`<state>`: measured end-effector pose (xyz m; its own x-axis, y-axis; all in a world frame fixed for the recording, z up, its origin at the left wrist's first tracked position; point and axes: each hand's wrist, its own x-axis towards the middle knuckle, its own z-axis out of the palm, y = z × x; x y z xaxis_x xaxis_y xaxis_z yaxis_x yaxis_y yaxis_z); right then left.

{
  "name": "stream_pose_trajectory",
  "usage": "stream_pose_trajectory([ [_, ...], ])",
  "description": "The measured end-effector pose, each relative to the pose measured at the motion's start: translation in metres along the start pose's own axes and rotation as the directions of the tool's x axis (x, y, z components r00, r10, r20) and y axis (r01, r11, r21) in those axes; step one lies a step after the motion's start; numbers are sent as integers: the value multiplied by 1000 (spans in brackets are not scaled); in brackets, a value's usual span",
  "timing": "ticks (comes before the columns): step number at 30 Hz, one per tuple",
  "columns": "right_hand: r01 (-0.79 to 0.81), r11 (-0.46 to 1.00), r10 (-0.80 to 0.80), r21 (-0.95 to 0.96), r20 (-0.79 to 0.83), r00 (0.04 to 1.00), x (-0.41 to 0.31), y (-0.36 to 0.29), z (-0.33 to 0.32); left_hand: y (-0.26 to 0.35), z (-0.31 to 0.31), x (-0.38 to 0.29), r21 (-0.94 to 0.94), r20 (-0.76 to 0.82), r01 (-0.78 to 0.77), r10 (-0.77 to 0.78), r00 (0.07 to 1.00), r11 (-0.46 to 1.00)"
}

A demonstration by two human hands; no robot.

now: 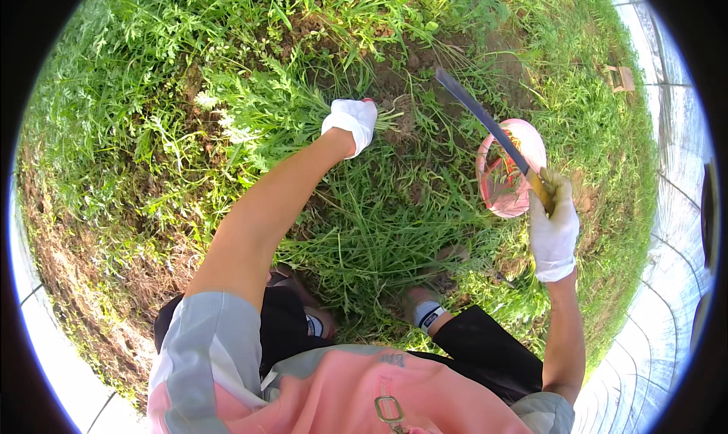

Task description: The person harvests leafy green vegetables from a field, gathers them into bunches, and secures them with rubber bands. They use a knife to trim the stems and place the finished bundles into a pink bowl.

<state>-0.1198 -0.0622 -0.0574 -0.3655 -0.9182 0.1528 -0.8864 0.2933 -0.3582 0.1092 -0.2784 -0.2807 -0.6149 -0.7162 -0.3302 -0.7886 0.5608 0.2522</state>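
Note:
My left hand (351, 121), in a white glove, is closed around a bunch of leafy green stems (284, 113). Their leaves spread to the left, and the cut or pulled stem ends (389, 121) stick out to the right of the fist. In my right hand (554, 229), also gloved in white, is the yellowish handle of a long-bladed knife (483, 118). Its dark blade slants up and to the left, apart from the bunch. Below the blade stands a pink plastic basket or bucket (534, 141) with red strands inside; its contents are partly hidden by the knife.
Flattened grass and leafy stems (369, 218) cover the ground between my feet. Taller green plants (131, 53) grow at the left and top. A small wooden stool-like object (623, 78) stands far right, near translucent plastic sheeting (674, 132) with dark ribs.

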Motion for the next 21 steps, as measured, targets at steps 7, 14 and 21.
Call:
stream_pose_trajectory([
  [7, -349, 640, 354, 684, 141, 925, 85, -46, -22, -4, 10, -8, 276, -219, -9, 72, 973, 961],
  [14, -283, 559, -20, 779, 354, 935, 49, -87, 48, -5, 3, -15, 204, -92, -30, 50, 995, 979],
  [21, -530, 793, 362, 300, 467, 807, -33, -72, 232, -11, -8, -15, 32, -40, -49, 50, 998, 998],
])
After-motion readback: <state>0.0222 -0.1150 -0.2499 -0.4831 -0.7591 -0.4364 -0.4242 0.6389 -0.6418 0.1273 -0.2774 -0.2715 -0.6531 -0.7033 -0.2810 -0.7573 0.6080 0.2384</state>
